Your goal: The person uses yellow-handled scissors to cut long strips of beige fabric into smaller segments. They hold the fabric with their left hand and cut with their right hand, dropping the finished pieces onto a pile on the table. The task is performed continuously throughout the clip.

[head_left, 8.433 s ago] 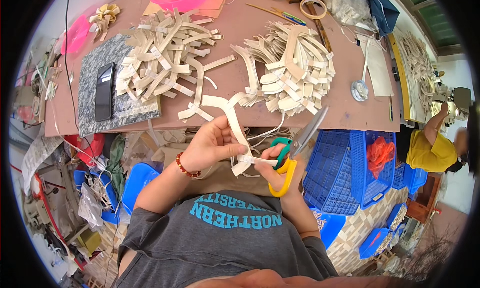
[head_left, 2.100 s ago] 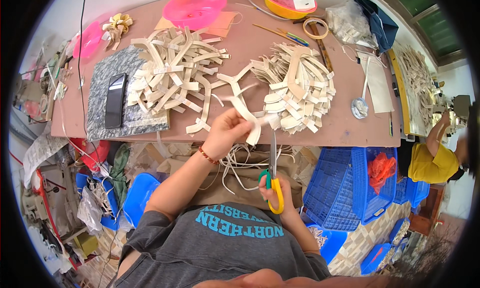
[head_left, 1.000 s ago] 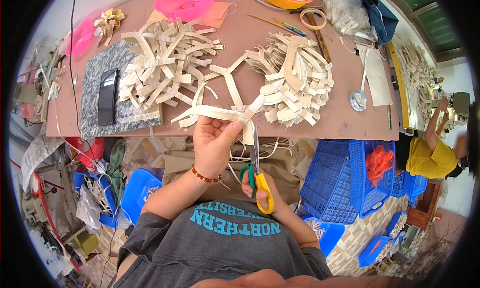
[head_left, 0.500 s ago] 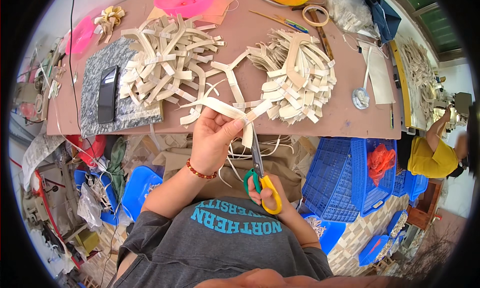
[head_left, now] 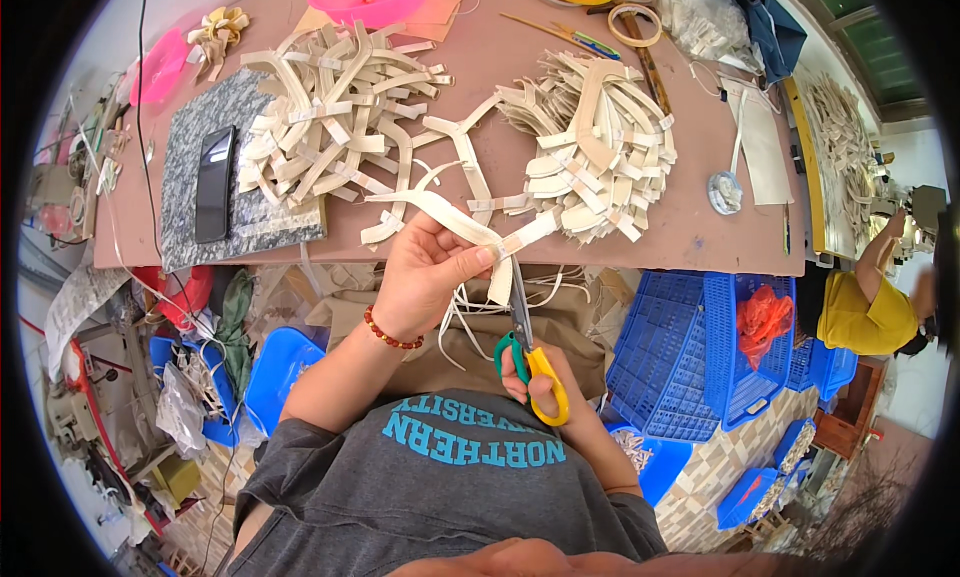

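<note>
Pinched between the thumb and fingers of my left hand (head_left: 432, 272) is a cream Y-shaped fabric strap (head_left: 455, 220), just off the table's near edge. One arm of it stretches left, one reaches up to the right, and a short one hangs down. My right hand (head_left: 545, 377) is closed around the scissors (head_left: 519, 322), which have one green and one yellow handle. The blades point up to the strap's joint, beside the hanging arm; their tips are partly hidden there. Two heaps of similar straps, a left heap (head_left: 335, 117) and a right heap (head_left: 600, 152), lie on the table beyond.
A black phone (head_left: 215, 185) rests on a speckled stone slab (head_left: 180, 242). Farther back are a pink basin (head_left: 365, 2), a tape roll (head_left: 634, 25) and pens. Blue crates (head_left: 655, 357) stand below the table at right. A person in a yellow top (head_left: 868, 312) sits at far right.
Both hands have shifted slightly to the right, carrying the strap and scissors with them. The strap has also dropped a little lower in view, and the blades stay at its joint.
</note>
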Demonstrator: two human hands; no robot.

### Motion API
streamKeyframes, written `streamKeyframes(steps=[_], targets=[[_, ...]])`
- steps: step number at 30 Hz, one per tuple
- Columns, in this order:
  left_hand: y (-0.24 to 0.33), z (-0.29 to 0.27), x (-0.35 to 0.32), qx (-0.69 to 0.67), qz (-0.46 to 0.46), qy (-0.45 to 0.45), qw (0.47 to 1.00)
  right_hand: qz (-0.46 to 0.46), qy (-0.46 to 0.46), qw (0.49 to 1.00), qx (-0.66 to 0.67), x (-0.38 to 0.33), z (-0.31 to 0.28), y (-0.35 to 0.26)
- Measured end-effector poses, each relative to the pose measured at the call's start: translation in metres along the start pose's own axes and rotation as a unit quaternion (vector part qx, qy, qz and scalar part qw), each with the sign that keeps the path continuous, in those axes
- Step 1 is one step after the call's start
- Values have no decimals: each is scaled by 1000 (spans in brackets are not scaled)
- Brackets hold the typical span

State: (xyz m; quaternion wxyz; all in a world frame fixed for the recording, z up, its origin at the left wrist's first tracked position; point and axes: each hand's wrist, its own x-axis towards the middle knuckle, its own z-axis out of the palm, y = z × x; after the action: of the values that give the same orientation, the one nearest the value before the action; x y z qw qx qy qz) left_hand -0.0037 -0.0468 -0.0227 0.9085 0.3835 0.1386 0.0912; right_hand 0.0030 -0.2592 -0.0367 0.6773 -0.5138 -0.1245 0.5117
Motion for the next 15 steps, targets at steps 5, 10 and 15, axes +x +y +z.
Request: streamKeyframes(steps=[5,10,15], targets=[[5,-2,0,-3,4,-35,999,9,-10,1000,-13,-6,-6,0],[9,-5,2,30,-36,-60,997,9,-10,999,-38,-6,-10,2],[17,-2,1,68,-86,-83,991,16,-10,998,-53,-4,-6,-11]])
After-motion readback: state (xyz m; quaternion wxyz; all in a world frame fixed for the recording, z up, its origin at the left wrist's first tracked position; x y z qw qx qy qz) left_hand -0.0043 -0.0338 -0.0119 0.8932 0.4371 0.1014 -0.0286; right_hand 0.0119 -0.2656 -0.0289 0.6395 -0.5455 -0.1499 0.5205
